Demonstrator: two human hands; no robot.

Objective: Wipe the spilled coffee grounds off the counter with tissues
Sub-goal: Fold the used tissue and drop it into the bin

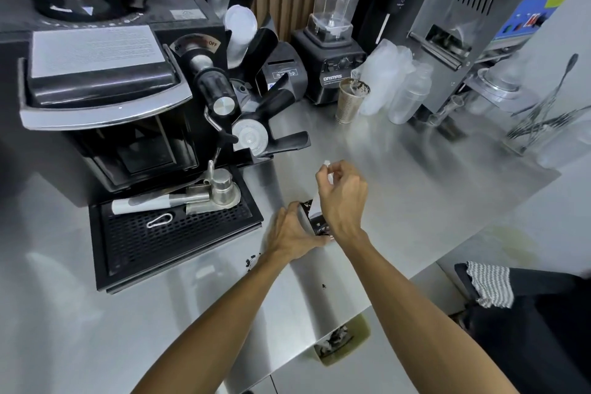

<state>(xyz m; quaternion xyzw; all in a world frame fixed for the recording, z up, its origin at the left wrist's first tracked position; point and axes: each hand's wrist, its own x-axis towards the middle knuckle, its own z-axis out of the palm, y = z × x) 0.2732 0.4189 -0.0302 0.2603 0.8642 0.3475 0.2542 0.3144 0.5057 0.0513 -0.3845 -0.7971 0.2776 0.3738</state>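
A few small clumps of dark coffee grounds (251, 261) lie on the brushed stainless-steel counter (415, 185), just left of the left forearm, with one more speck (324, 286) between the two forearms. Beyond them, a small dark tissue pack with a pale printed pattern (315, 221) sits on the counter. The left hand (287, 233) grips it from the left side, fingers curled round its edge. The right hand (342, 198) is raised above the pack and pinches a thin white tissue (327, 164) between thumb and fingertips; the tissue runs down in a narrow strip to the pack's opening. To the left stands a black coffee machine whose black perforated drip tray (160, 243) carries a metal portafilter (220, 193) lying on its side. Farther back on the counter are a ribbed metal cup (350, 102), a black blender base with a clear jug (329, 67) and a cluster of clear plastic cups (387, 73). Past the counter's near edge a greenish bin (361, 333) shows dark and white scraps inside, and a black-and-white striped cloth (489, 286) lies to the right.
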